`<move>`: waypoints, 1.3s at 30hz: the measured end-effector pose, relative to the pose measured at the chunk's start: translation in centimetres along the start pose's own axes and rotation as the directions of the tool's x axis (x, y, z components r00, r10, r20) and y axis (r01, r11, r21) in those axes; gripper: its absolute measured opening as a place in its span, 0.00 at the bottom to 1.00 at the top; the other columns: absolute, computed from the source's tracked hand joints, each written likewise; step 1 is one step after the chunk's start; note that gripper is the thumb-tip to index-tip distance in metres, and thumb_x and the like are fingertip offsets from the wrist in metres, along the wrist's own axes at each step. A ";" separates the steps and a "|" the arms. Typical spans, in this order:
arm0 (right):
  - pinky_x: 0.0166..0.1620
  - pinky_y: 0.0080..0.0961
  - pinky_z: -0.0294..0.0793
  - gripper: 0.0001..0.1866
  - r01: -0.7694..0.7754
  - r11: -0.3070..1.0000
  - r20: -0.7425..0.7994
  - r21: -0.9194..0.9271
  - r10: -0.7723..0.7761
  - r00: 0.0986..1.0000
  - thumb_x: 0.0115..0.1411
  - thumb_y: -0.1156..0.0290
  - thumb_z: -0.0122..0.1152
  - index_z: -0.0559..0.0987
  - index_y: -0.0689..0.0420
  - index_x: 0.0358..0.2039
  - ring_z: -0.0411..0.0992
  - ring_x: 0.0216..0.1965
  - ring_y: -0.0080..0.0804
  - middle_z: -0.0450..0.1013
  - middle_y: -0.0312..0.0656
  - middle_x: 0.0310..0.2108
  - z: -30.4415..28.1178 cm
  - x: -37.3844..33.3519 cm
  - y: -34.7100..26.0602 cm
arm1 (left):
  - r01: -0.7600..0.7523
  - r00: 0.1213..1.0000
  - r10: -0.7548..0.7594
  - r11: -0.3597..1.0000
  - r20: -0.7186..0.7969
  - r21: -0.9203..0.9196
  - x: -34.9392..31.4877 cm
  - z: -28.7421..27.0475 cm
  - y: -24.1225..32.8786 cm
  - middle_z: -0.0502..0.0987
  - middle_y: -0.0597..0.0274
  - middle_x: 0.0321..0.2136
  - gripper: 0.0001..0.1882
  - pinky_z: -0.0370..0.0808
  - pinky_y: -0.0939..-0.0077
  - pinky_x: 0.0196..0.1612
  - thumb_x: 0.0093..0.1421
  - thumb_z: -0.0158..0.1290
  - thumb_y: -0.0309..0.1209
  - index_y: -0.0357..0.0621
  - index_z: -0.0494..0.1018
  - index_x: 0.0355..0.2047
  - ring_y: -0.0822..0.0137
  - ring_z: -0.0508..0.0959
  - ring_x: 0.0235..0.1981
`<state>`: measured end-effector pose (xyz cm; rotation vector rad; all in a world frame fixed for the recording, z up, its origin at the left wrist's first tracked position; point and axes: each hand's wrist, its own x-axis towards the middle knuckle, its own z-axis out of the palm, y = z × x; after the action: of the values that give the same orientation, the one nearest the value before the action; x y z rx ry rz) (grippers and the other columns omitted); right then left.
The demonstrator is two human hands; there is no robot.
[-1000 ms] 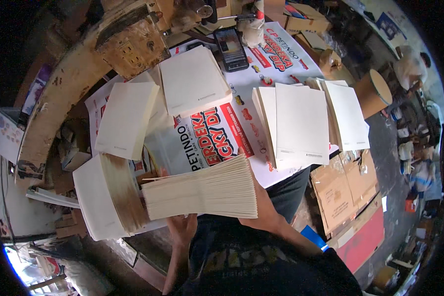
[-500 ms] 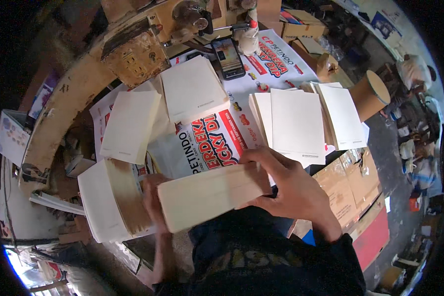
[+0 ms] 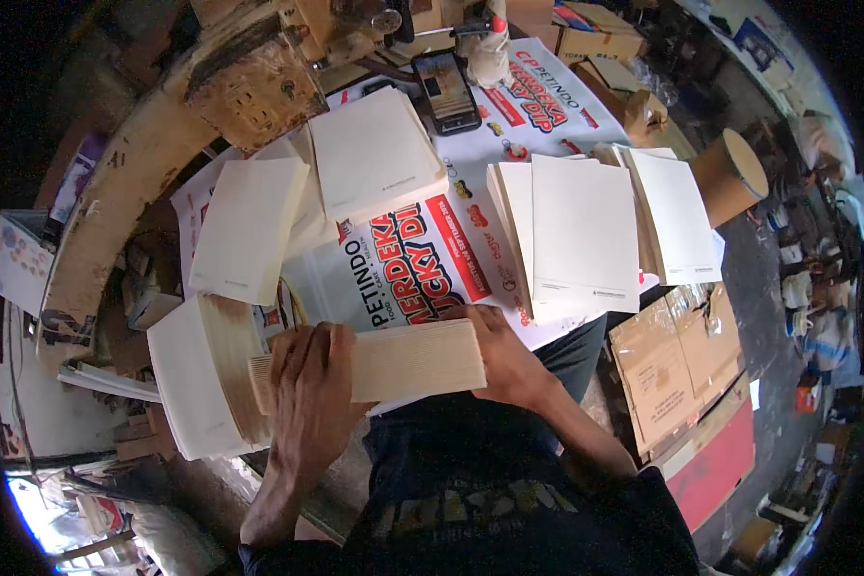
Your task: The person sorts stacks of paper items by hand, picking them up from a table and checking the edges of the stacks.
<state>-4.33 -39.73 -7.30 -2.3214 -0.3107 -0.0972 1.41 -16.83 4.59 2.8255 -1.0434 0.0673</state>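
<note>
Close in front of my body I hold a thick stack of cream-white paper [image 3: 418,363] with its ridged edge turned up. My left hand [image 3: 312,379] wraps over its left end, fingers closed together on top. At the other end my right hand [image 3: 509,360] grips it, partly hidden behind the stack. A tall white paper stack [image 3: 197,384] stands just left of my left hand. Beyond it lie a second stack [image 3: 250,226] and a third stack [image 3: 374,149], both with blank tops. To the right are more piles, a near one [image 3: 581,230] and a farther one [image 3: 677,216].
A printed white and red sheet [image 3: 355,278] covers the table under the piles. At the back lies a phone [image 3: 446,91], near a worn metal machine [image 3: 259,91]. A cardboard tube [image 3: 730,178] and flattened cardboard [image 3: 677,370] are at the right.
The held stack has swung from a tilt to nearly level, its ridged edge now plainly showing. My left hand has come over its left end; my right hand has moved slightly down and left.
</note>
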 end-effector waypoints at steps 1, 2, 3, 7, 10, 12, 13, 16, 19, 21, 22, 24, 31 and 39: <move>0.60 0.46 0.62 0.35 -0.002 1.000 0.007 0.006 0.002 1.000 0.45 0.74 0.68 0.67 0.61 0.55 0.63 0.56 0.56 0.64 0.53 0.49 -0.2 0.1 -0.3 | -0.009 1.000 0.009 1.000 -0.019 0.000 -0.2 -0.4 0.2 0.73 0.49 0.39 0.37 0.66 0.55 0.50 0.36 0.72 0.38 0.38 0.65 0.44 0.50 0.74 0.45; 0.60 0.46 0.62 0.36 0.033 0.999 -0.002 -0.042 -0.033 0.999 0.44 0.74 0.68 0.67 0.61 0.56 0.63 0.56 0.56 0.64 0.53 0.50 -0.4 0.2 -0.4 | -0.008 1.000 0.008 1.000 -0.014 -0.003 -0.3 -0.2 0.3 0.73 0.49 0.39 0.37 0.66 0.55 0.50 0.36 0.72 0.38 0.38 0.65 0.44 0.50 0.74 0.45; 0.60 0.45 0.63 0.36 0.068 0.994 -0.009 -0.090 -0.070 0.998 0.44 0.74 0.69 0.67 0.61 0.56 0.63 0.56 0.56 0.64 0.53 0.50 -0.5 0.1 -0.4 | -0.010 1.000 0.010 1.000 -0.010 0.002 -0.3 0.1 0.4 0.73 0.50 0.39 0.37 0.66 0.55 0.50 0.36 0.72 0.38 0.38 0.65 0.43 0.50 0.74 0.44; 0.63 0.47 0.58 0.40 -0.039 0.988 -0.033 0.152 0.045 0.998 0.44 0.76 0.67 0.60 0.64 0.58 0.62 0.57 0.59 0.65 0.58 0.51 1.9 -0.7 3.7 | -0.041 0.999 0.041 0.999 -0.013 -0.003 0.9 2.0 -0.3 0.74 0.50 0.37 0.37 0.67 0.57 0.50 0.34 0.73 0.37 0.40 0.65 0.42 0.51 0.74 0.43; 0.64 0.47 0.57 0.49 -0.112 0.971 0.051 0.210 0.104 0.993 0.42 0.72 0.74 0.54 0.65 0.61 0.60 0.61 0.59 0.63 0.60 0.56 -1.1 -0.4 1.3 | -0.106 0.985 0.100 0.994 -0.143 -0.036 -0.2 1.8 -1.8 0.74 0.50 0.35 0.36 0.70 0.58 0.46 0.35 0.73 0.37 0.40 0.66 0.43 0.52 0.76 0.40; 0.65 0.44 0.56 0.54 -0.052 0.906 -0.131 0.420 0.118 0.984 0.39 0.68 0.78 0.55 0.64 0.63 0.59 0.63 0.54 0.61 0.58 0.58 -2.5 -0.4 -0.7 | 0.037 0.980 -0.093 0.955 -0.178 -0.294 -1.1 1.2 -2.1 0.74 0.51 0.35 0.37 0.72 0.58 0.43 0.35 0.74 0.36 0.40 0.67 0.44 0.52 0.77 0.40; 0.66 0.40 0.55 0.58 0.043 0.800 -0.296 0.598 0.170 0.940 0.36 0.63 0.82 0.56 0.63 0.64 0.57 0.65 0.49 0.60 0.56 0.61 -3.2 -0.5 -1.8 | 0.161 0.945 -0.287 0.827 -0.158 -0.538 -1.7 1.0 -2.2 0.75 0.51 0.34 0.38 0.75 0.58 0.40 0.36 0.75 0.36 0.40 0.67 0.46 0.53 0.77 0.40; 0.69 0.42 0.47 0.69 0.033 0.916 -0.198 0.399 0.051 0.979 0.30 0.52 0.85 0.52 0.64 0.67 0.54 0.67 0.52 0.56 0.57 0.64 -4.4 -1.0 -5.3 | 0.055 0.944 -0.297 0.577 -0.147 -0.815 -4.2 6.4 -4.0 0.69 0.47 0.46 0.34 0.74 0.59 0.46 0.51 0.62 0.41 0.39 0.62 0.54 0.53 0.75 0.46; 0.61 0.42 0.62 0.52 -0.044 0.861 -0.239 0.507 0.189 0.952 0.39 0.57 0.81 0.62 0.64 0.60 0.63 0.61 0.50 0.63 0.59 0.58 -5.4 -0.3 -9.3 | -0.051 0.942 -0.311 0.244 -0.128 -0.968 -6.3 15.6 -7.5 0.64 0.43 0.57 0.31 0.74 0.60 0.51 0.67 0.50 0.45 0.37 0.57 0.61 0.53 0.73 0.52; 0.56 0.41 0.68 0.48 -0.067 0.884 -0.218 0.462 0.186 0.958 0.42 0.59 0.79 0.62 0.65 0.58 0.69 0.56 0.50 0.67 0.59 0.53 -5.9 0.2 -9.6 | 0.407 0.878 -0.452 0.878 0.158 0.253 -7.6 21.1 -9.4 0.67 0.56 0.58 0.38 0.73 0.64 0.53 0.58 0.61 0.43 0.41 0.57 0.62 0.57 0.73 0.49; 0.50 0.40 0.74 0.43 -0.090 0.903 -0.215 0.420 0.195 0.957 0.44 0.61 0.76 0.63 0.65 0.56 0.74 0.50 0.51 0.71 0.58 0.48 -6.3 0.5 -9.4 | 0.454 0.891 -0.452 0.890 0.044 -0.043 -7.2 22.2 -8.1 0.65 0.55 0.59 0.40 0.70 0.63 0.55 0.57 0.61 0.44 0.41 0.56 0.63 0.56 0.70 0.52; 0.45 0.40 0.76 0.42 -0.125 0.949 -0.216 0.289 0.192 0.957 0.44 0.63 0.75 0.62 0.65 0.55 0.76 0.45 0.52 0.72 0.59 0.44 -6.9 1.1 -9.8 | 0.180 0.881 -0.418 0.731 -0.223 -0.658 -4.2 20.2 -4.9 0.61 0.53 0.61 0.43 0.65 0.59 0.59 0.56 0.60 0.47 0.41 0.54 0.64 0.55 0.65 0.56; 0.37 0.45 0.79 0.38 -0.235 0.956 -0.169 -0.175 0.206 0.964 0.46 0.66 0.70 0.60 0.68 0.52 0.77 0.38 0.58 0.71 0.66 0.41 -6.0 0.2 -11.2 | -0.154 0.824 -0.105 0.904 -0.556 -0.399 -0.5 3.9 -1.5 0.51 0.48 0.68 0.52 0.48 0.47 0.70 0.53 0.58 0.56 0.43 0.49 0.68 0.49 0.50 0.69; 0.46 0.39 0.78 0.47 -0.274 0.959 0.104 0.073 0.266 0.958 0.44 0.58 0.77 0.61 0.69 0.58 0.75 0.47 0.53 0.72 0.62 0.45 -6.8 1.4 -10.0 | -0.453 0.877 0.440 0.891 -0.194 -0.025 1.2 5.0 -1.1 0.61 0.69 0.65 0.28 0.50 0.53 0.70 0.61 0.51 0.38 0.56 0.65 0.63 0.70 0.60 0.66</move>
<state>-5.35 -37.62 4.66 -2.2623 -0.0401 0.1575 3.00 -17.46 -0.35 2.4000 -1.5915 0.3225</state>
